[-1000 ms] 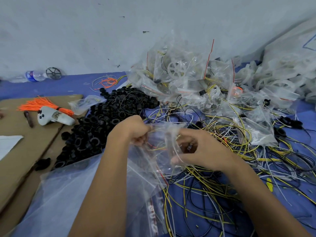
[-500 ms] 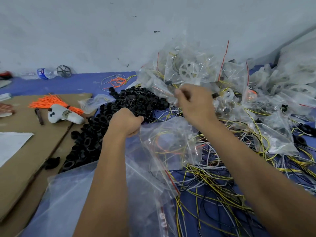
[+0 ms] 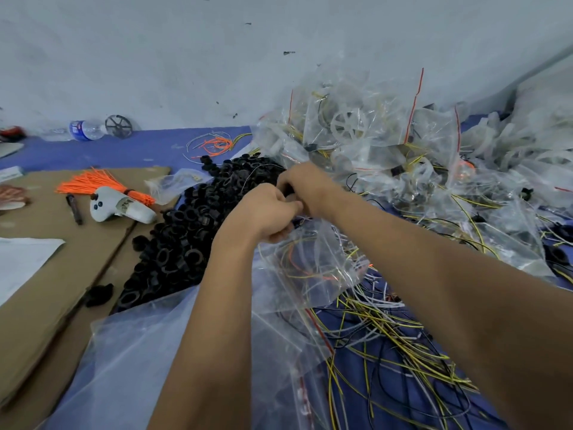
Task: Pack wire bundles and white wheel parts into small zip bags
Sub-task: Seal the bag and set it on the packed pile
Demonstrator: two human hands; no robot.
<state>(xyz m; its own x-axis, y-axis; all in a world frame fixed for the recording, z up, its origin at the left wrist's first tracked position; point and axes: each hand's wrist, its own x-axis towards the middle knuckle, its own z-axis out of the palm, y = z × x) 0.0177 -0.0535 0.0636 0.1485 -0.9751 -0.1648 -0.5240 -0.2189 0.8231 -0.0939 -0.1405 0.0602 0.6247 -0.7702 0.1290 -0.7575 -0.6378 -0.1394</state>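
Observation:
My left hand (image 3: 263, 212) grips the top edge of a small clear zip bag (image 3: 313, 262) that has thin yellow, orange and white wires inside. My right hand (image 3: 307, 186) sits right against it at the bag's mouth, its fingers curled round a small black part (image 3: 287, 191). Loose yellow, black and white wires (image 3: 387, 336) lie tangled on the blue mat under my right arm. Behind my hands is a heap of filled zip bags (image 3: 387, 156), and one of them shows a white wheel (image 3: 348, 124).
A heap of black rings (image 3: 186, 231) lies left of my hands. A large clear plastic bag (image 3: 130, 367) is spread in front. On the cardboard (image 3: 46, 290) to the left lie orange ties (image 3: 90, 181) and a white controller (image 3: 117, 207). A water bottle (image 3: 85, 129) lies by the wall.
My right hand left the bag, reached to the heap of filled bags, then came back to my left hand at the bag's mouth. My left hand kept hold of the bag.

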